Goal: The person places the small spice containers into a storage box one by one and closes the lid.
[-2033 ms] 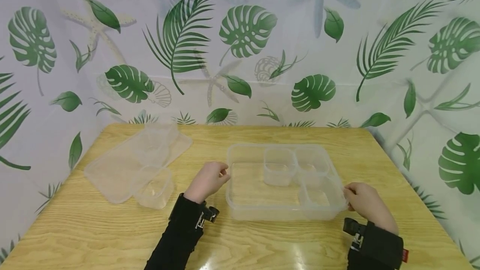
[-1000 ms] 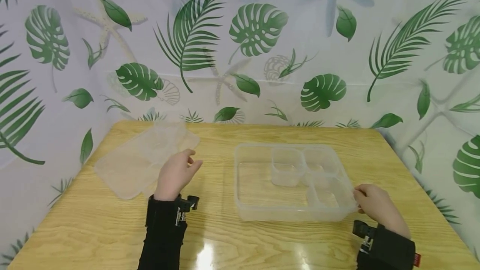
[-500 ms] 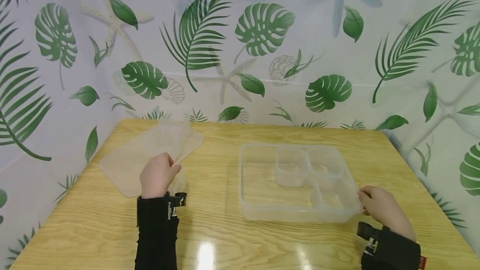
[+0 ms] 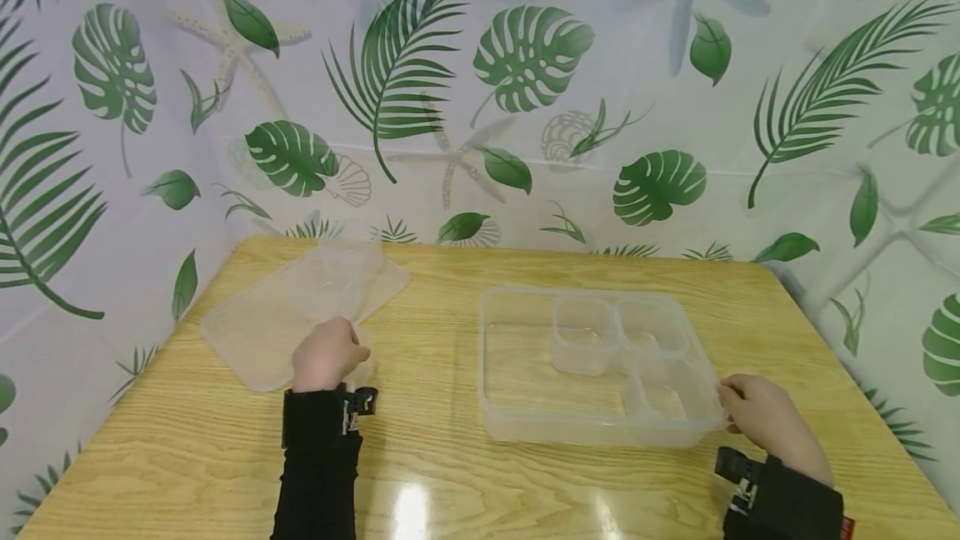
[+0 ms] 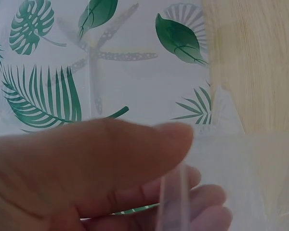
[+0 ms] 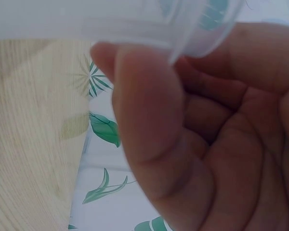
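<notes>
Pinching the near-right corner of the clear tray [image 4: 517, 427] at four o'clock, my right hand [image 4: 765, 422] steadies it, I judge. At ten o'clock my left hand [image 4: 324, 357] grips one small tub [image 5: 176, 202] beside one lid [image 4: 262, 332]. Three tubs [image 4: 581, 344] sit inside the tray.

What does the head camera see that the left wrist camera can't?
Only the head view shows the big clear plastic box with compartments, the right hand holding its corner, and the whole yellow wooden table.

Only the left wrist view shows, up close, the thumb and fingers pinching the thin rim of the small clear plastic tub.

Both show the left hand at that tub, the flat clear plastic lid beside it, the wood, and the white curtain with green leaves.
</notes>
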Motion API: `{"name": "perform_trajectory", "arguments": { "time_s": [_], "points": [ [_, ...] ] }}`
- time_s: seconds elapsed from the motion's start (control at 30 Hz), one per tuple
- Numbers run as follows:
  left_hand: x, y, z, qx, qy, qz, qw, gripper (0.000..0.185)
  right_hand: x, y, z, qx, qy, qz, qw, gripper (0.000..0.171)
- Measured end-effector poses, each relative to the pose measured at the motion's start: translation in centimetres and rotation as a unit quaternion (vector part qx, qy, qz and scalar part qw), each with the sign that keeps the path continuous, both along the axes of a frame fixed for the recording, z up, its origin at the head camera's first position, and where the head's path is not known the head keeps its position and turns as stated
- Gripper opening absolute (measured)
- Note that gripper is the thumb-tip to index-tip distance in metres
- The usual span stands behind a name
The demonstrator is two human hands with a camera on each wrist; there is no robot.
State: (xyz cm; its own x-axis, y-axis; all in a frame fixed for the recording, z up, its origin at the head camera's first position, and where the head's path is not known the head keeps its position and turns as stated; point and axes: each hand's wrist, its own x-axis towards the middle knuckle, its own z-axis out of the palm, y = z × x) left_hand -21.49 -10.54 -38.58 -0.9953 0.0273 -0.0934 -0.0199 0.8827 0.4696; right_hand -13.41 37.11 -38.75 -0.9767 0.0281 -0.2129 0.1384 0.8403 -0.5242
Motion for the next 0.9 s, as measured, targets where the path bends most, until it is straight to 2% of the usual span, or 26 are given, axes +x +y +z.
{"name": "perform_trajectory", "arguments": {
  "time_s": [0.17, 0.5, 0.9],
  "points": [
    [-0.24, 0.09, -0.39, -0.002, -0.006, -0.013, 0.9999, 0.037, 0.04, 0.00, -0.10, -0.004, 0.001, -0.001, 1.000, 0.036],
    [-0.34, 0.12, -0.57, 0.005, -0.006, -0.007, 0.9999, 0.040, 0.03, -0.06, 0.01, -0.009, -0.002, -0.001, 1.000, 0.037],
    [-0.11, 0.47, -0.05, -0.004, 0.024, -0.002, 0.9997, 0.038, 0.10, -0.16, 0.03, -0.004, 0.005, -0.002, 1.000, 0.035]
  ]
}}
